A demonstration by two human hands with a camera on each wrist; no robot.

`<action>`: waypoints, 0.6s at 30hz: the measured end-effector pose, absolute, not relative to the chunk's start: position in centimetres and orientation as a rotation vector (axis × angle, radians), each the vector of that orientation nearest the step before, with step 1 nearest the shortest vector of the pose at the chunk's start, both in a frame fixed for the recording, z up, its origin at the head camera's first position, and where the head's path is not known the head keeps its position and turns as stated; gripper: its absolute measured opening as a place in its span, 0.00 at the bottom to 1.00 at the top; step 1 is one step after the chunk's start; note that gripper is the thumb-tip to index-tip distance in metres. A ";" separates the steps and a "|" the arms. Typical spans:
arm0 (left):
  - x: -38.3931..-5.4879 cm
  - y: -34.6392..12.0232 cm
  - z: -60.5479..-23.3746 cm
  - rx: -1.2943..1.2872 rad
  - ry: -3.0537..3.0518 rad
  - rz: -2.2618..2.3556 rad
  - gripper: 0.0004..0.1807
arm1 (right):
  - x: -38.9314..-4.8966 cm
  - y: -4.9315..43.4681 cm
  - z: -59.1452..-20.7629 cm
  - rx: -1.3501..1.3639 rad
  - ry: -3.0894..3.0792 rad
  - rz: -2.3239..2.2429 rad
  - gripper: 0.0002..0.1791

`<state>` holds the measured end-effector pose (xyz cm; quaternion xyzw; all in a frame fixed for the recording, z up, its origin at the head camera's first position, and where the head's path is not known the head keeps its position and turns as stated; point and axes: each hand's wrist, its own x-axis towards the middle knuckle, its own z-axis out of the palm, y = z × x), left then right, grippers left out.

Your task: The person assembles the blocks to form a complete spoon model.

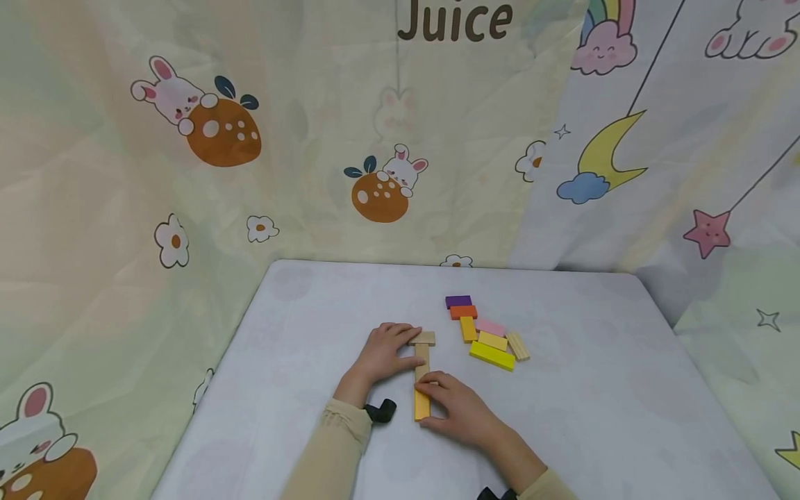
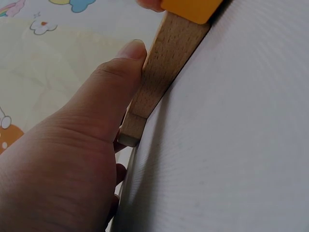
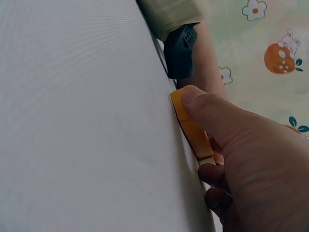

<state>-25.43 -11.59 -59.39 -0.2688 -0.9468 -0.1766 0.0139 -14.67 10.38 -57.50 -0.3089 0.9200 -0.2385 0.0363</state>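
Note:
In the head view, a plain wooden block (image 1: 422,357) lies lengthwise on the table, with a shorter wooden block (image 1: 424,338) crosswise at its far end. A yellow-orange block (image 1: 421,405) continues the line at the near end. The left hand (image 1: 382,353) rests its fingers on the crosswise block's left end; its thumb (image 2: 133,50) presses the long wooden block's side. The right hand (image 1: 459,410) pinches the yellow-orange block, also seen in the right wrist view, thumb at its near end and fingertips toward its far end. Some fingertips are hidden in the wrist views.
Right of the hands lie more blocks: purple (image 1: 459,301), red-orange (image 1: 464,312), orange (image 1: 468,330), pink (image 1: 490,327), pale yellow (image 1: 492,341), bright yellow (image 1: 492,356) and plain wood (image 1: 518,346). A printed curtain (image 1: 312,201) hangs behind the white table (image 1: 600,389).

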 end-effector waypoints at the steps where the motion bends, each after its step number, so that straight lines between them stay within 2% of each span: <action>1: -25.4 -11.6 -59.4 -0.837 -2.945 -0.554 0.41 | -14.7 10.4 -57.5 -0.951 2.824 -0.737 0.33; 18: -25.3 -11.5 -59.3 -0.822 -2.952 -0.570 0.40 | -14.7 10.5 -57.3 -0.923 2.792 -0.752 0.35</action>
